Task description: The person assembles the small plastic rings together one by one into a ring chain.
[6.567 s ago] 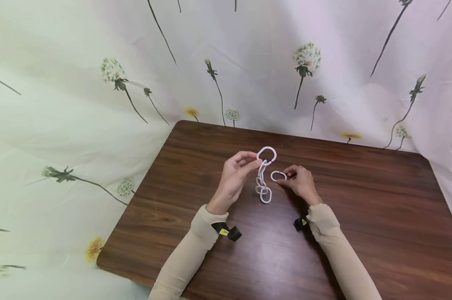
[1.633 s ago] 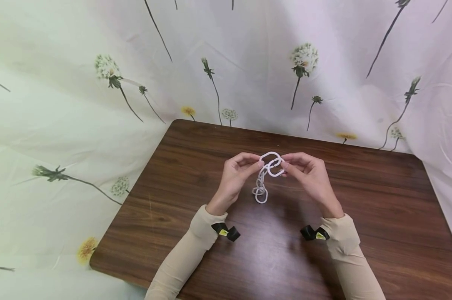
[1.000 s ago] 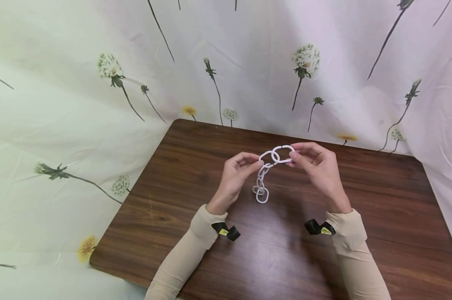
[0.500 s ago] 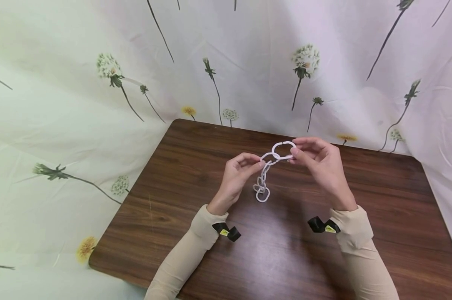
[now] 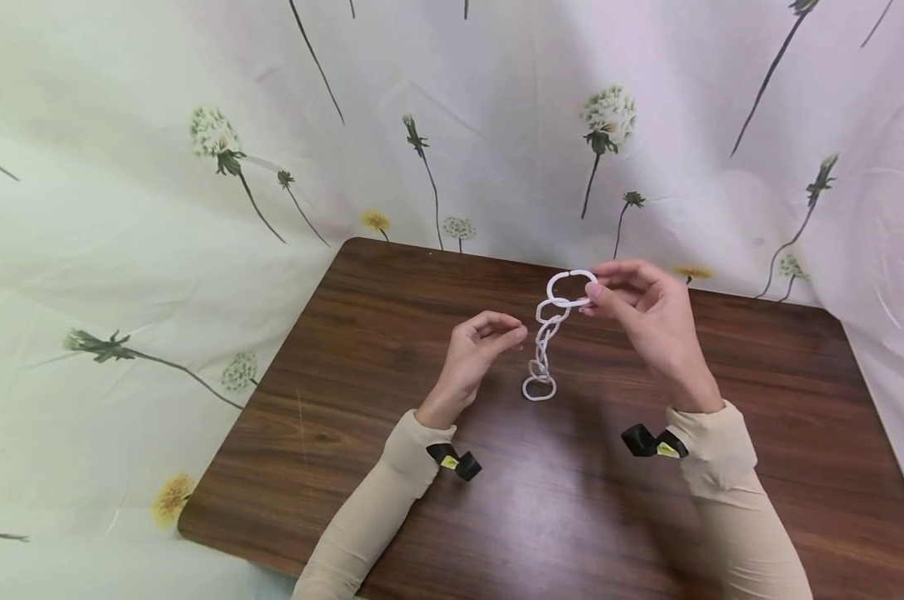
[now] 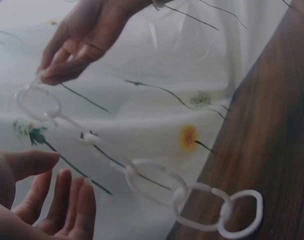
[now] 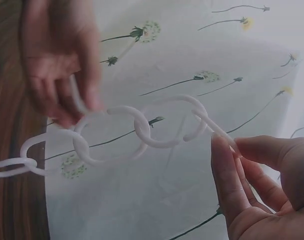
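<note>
My right hand [image 5: 650, 321] pinches the top link [image 5: 559, 277] of a white plastic chain between thumb and fingers, raised above the table. Several oval links hang below it, joined one through another, down to the lowest link [image 5: 539, 398]. Whether that lowest link touches the table I cannot tell. My left hand [image 5: 472, 358] stands to the left of the chain, apart from it in the head view. Its thumb and fingers are spread with a gap between them in the left wrist view. In the right wrist view the left hand [image 7: 62, 55] is blurred, beside the links.
A dark brown wooden table [image 5: 332, 392] lies under both hands. Behind it and at its left hangs a pale cloth [image 5: 511, 150] printed with flowers. Black cameras are strapped at both wrists, over beige sleeves [image 5: 377, 508].
Earlier the right hand held a separate link beside the chain; now that link is joined at its top. My left hand has let go, and the right hand has moved up and right with the chain.
</note>
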The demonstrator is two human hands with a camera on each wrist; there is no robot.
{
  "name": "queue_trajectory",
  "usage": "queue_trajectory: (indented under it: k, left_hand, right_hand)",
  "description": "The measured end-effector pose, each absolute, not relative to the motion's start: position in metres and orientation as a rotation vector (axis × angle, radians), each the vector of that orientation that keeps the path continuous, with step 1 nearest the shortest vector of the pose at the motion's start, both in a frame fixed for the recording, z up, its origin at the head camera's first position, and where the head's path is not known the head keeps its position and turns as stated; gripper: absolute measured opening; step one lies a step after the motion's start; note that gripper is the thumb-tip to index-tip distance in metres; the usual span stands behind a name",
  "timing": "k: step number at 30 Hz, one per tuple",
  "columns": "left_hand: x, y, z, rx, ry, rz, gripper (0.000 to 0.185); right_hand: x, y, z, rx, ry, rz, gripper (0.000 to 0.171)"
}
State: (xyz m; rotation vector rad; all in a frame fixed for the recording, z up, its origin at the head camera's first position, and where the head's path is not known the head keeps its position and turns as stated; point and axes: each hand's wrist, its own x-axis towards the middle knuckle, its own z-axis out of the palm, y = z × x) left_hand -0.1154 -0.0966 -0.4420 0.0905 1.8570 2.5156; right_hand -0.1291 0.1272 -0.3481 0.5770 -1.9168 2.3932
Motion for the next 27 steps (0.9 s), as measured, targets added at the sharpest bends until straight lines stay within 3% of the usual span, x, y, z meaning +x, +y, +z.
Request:
queue_trajectory:
  k: [5,14,27]
  left_hand:
    - [-0.12,-0.1,-0.464,0.076,2.027,2.367,0.025]
    - [-0.117,-0.106,-0.504,0.146,2.413,1.686,0.033]
    - [-0.112,-0.092,-0.521,0.169,2.427,1.682,0.029]
  right_hand:
    - [-0.13,0.129,-0.344,0.572,-1.906,2.395,0.033]
    - [-0.131,0.132,-0.341,0.561,-1.902,2.393,0.031]
    - [-0.131,0.14,-0.338,0.526,-1.902,2.386,0.031]
